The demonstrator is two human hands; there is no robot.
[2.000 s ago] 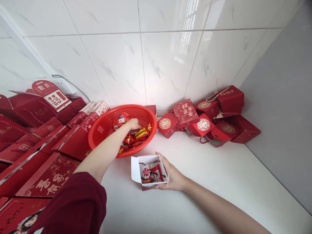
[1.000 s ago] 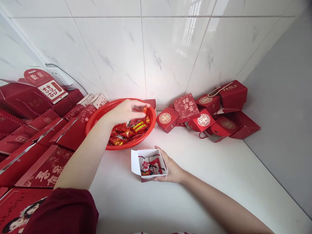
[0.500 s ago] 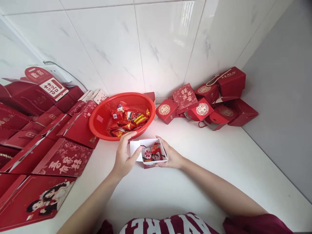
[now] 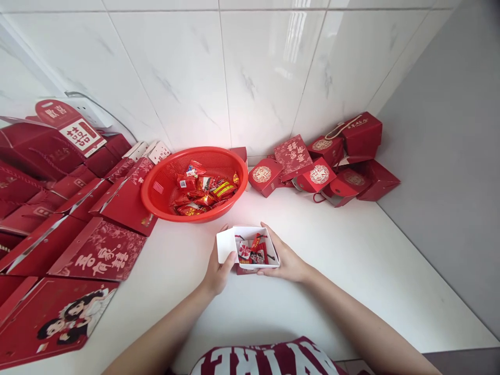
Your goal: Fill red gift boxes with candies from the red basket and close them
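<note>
Between my hands is a small gift box (image 4: pixel 247 270), red outside and white inside, its top facing me. Several wrapped candies (image 4: pixel 253 252) lie in it, and a dark cord end shows by its right inner wall. My left hand (image 4: pixel 217 268) grips the left side, thumb at the base of the raised white flap (image 4: pixel 226 246); its other fingers are partly hidden behind the flap. My right hand (image 4: pixel 287 259) is wrapped round the right side. Just beyond the box stands a red plastic basket (image 4: pixel 150 200) with red-wrapped candies (image 4: pixel 203 195) in it.
Red gift boxes (image 4: pixel 99 247) stand in packed rows along the left. Several more red boxes (image 4: pixel 318 174) lie in a heap at the back right against the tiled wall (image 4: pixel 265 78). A grey panel (image 4: pixel 441 156) bounds the white table (image 4: pixel 336 234) on the right.
The gift box has moved slightly right and nearer to me, with both hands on it. My left hand's fingers have gone from above the flap to behind it.
</note>
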